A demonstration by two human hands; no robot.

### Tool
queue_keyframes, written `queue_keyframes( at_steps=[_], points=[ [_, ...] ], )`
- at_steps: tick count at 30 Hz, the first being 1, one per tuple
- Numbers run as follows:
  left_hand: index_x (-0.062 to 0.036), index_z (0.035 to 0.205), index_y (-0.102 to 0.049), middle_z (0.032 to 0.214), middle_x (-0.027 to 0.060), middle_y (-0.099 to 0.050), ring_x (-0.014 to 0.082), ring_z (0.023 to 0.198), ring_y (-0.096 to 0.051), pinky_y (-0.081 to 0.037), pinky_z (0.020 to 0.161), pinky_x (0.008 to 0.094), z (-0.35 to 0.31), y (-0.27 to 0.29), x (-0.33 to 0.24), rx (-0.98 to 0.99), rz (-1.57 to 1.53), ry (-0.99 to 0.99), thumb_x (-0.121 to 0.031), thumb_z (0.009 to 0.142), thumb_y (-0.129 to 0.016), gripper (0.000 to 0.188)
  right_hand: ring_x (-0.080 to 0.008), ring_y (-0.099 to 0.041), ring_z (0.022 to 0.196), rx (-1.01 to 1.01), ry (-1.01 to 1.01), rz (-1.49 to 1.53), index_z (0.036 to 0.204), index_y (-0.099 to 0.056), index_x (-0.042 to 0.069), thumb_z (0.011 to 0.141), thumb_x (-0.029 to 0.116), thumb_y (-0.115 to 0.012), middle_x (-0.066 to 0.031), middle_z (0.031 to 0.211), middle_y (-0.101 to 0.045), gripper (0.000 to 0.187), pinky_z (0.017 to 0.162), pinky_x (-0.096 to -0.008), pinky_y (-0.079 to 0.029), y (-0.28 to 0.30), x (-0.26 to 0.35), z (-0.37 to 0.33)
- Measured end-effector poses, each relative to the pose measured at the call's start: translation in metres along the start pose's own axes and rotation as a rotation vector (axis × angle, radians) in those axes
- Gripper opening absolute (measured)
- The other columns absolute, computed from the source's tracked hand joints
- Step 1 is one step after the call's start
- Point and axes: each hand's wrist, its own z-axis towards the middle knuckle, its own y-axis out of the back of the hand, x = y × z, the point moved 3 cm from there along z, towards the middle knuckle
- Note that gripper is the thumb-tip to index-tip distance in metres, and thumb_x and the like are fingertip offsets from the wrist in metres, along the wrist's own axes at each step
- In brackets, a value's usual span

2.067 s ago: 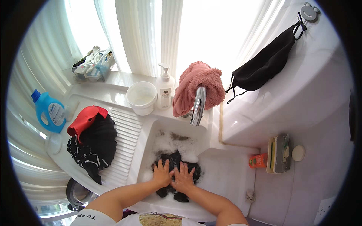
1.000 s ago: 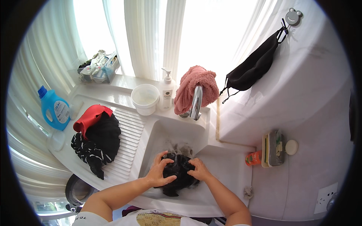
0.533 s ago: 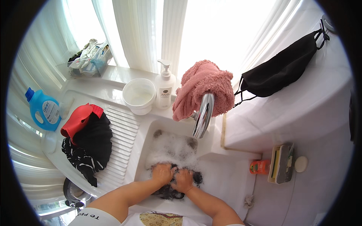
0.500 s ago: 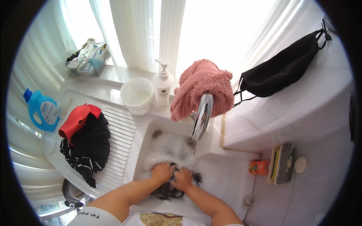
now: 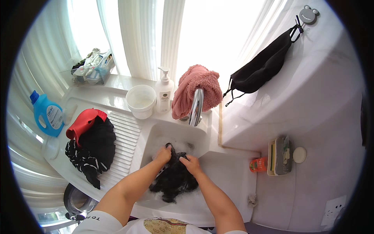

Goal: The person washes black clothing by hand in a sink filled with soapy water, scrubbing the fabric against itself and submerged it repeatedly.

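Left hand (image 5: 164, 153) and right hand (image 5: 191, 164) curl closed on black cloth (image 5: 178, 182); seemingly mid-wash, the next rub calls for firm grips.

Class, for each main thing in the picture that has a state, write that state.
Left hand, closed on black garment
Right hand, closed on black garment
Black garment, wet, bunched
Sink, holding soapy water
Pink towel, draped over chrome faucet
Blue detergent bottle, upright, capped
White pump bottle, upright
White bucket, open-topped
Black face mask, hanging from hook
Clothes heap, crumpled on washboard
Clear bin, heaped full
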Motion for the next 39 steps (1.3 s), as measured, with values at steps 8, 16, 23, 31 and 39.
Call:
queue_keyframes(
  at_steps=[8,16,23,31,39],
  points=[
    [0.0013,0.114,-0.052,0.105,0.0151,-0.061,0.0292,0.099,-0.058,-0.046,0.088,0.0399,-0.103,0.121,0.06,-0.08,-1.219,-0.376,-0.034,0.092,-0.055,0.042,-0.0116,-0.055,0.081,0.167,0.123,0.885,0.088,-0.052,0.007,0.08,0.005,-0.061,-0.0036,0.086,-0.058,0.012,0.078,-0.0258,-0.046,0.03,0.113,-0.096],
    [-0.0204,0.144,-0.029,0.151,0.0223,-0.012,0.0482,0.136,-0.012,-0.017,0.107,0.0593,-0.136,0.058,0.057,-0.068,0.359,-0.61,-0.051,0.088,-0.051,0.068,-0.0458,-0.01,0.136,0.241,0.427,-0.744,0.144,-0.026,0.011,0.07,0.052,-0.071,-0.0255,0.148,-0.004,0.096,0.107,-0.0575,-0.021,-0.016,0.063,-0.11],
    [-0.0174,0.147,-0.023,0.145,0.0254,-0.025,0.0441,0.13,-0.031,-0.03,0.104,0.0537,-0.073,-0.015,0.069,0.084,0.437,-0.418,-0.042,0.092,-0.045,0.064,-0.0445,-0.008,0.138,0.298,0.312,-0.921,0.141,-0.024,-0.005,0.072,0.058,-0.064,-0.0314,0.147,-0.007,0.102,0.109,-0.0578,-0.014,-0.076,0.004,-0.073],
    [-0.0112,0.135,-0.038,0.131,0.0243,-0.046,0.0411,0.12,-0.045,-0.038,0.099,0.0466,0.022,-0.083,0.12,0.471,0.382,-0.325,-0.031,0.084,-0.056,0.057,-0.0329,-0.043,0.125,0.845,-0.181,-0.727,0.127,-0.052,0.009,0.075,0.053,-0.059,-0.0143,0.135,-0.048,0.069,0.103,-0.0408,-0.035,-0.094,-0.051,-0.011],
    [-0.007,0.12,-0.055,0.122,0.0207,-0.056,0.0391,0.115,-0.05,-0.041,0.095,0.0444,0.029,-0.03,0.021,0.06,0.293,-0.515,-0.029,0.075,-0.066,0.052,-0.0323,-0.051,0.113,0.399,-0.037,-0.758,0.118,-0.058,0.009,0.077,0.043,-0.061,-0.0167,0.125,-0.054,0.053,0.092,-0.0423,-0.043,-0.045,0.039,-0.037]
  ],
)
